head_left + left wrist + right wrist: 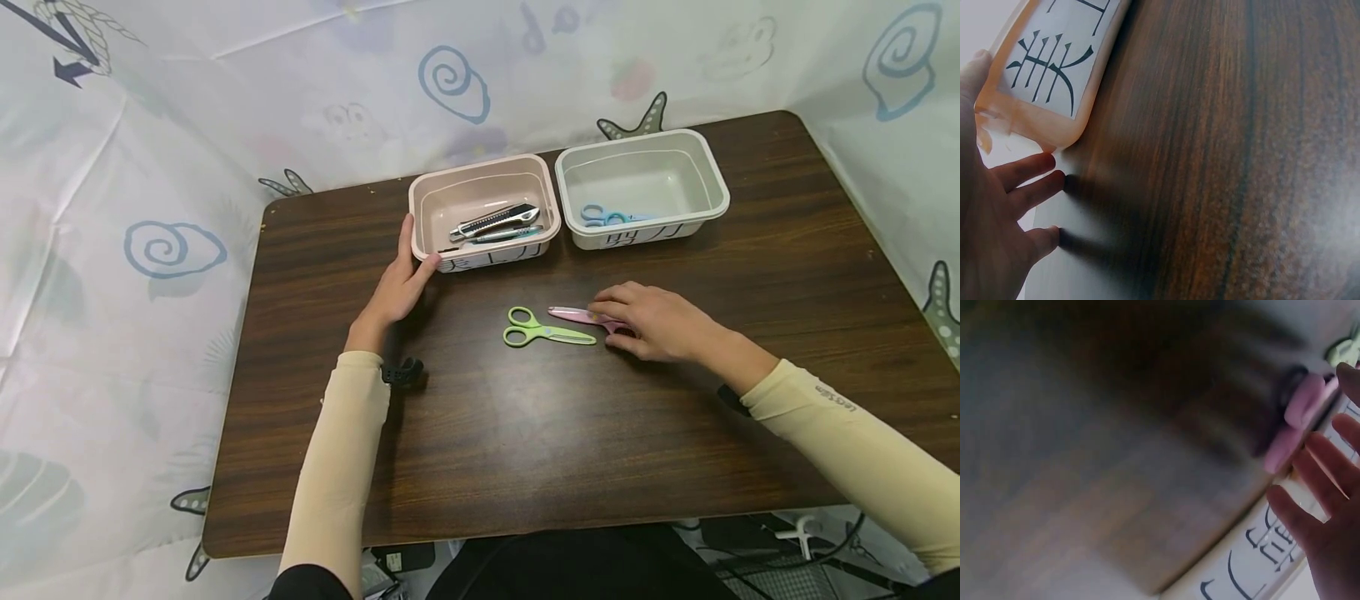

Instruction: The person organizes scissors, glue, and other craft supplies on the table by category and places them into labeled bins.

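My left hand (393, 287) touches the front left corner of a pink bin (459, 200), thumb at the front rim and fingers along the side. In the left wrist view its lower fingers spread away from the bin. In the bin lie a large utility knife (502, 219) and a slim teal-and-grey tool (507, 234). My right hand (660, 325) reaches over the handle end of pink scissors (573, 314). The right wrist view shows loosely spread fingers near the pink handles (1305, 400), not closed round them. Just left lie green scissors (557, 333), flat on the table.
Right of the pink bin stands a grey-white bin (667, 173) with blue scissors (617, 219) inside. Both bins carry character labels on their fronts. They stand at the back edge of the dark wooden table (480, 450), before a patterned curtain (225, 108).
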The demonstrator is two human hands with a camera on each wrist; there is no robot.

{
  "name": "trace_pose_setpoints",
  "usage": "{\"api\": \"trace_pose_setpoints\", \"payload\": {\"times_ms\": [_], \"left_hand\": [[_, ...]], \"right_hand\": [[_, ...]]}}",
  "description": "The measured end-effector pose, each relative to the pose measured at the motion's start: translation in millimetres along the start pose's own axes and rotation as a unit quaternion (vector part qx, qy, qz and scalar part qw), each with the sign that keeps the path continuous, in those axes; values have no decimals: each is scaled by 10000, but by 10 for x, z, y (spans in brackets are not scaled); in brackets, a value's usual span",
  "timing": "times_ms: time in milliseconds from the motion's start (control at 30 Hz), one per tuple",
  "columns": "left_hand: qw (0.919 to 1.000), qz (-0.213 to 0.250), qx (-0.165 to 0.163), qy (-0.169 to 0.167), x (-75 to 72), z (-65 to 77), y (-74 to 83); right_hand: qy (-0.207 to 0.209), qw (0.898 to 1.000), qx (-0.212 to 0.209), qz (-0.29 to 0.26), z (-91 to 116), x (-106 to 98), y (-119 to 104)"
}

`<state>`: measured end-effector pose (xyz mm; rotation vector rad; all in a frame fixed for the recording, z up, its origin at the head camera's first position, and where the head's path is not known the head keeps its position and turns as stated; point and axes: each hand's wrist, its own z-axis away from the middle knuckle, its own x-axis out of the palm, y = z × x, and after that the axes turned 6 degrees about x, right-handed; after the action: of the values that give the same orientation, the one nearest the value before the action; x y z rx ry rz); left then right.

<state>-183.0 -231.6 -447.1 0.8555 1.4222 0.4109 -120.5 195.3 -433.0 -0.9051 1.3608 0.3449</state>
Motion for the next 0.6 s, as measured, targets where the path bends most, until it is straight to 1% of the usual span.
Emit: {"api": "trace_pose_setpoints", "payload": {"times_ms": [100,233,600], "left_hand": [[10000,2,3,13,2,-3,-8],[10000,-10,11,12,2,-2,-8],[10000,-24,-38,-23,-13,12,28]], "right_hand": [[-136,9999,72,-56,13,42,-21],[-208,9996,172,-56,26,79,-32],[53,9999,91,-40,38,136,-43]]}}
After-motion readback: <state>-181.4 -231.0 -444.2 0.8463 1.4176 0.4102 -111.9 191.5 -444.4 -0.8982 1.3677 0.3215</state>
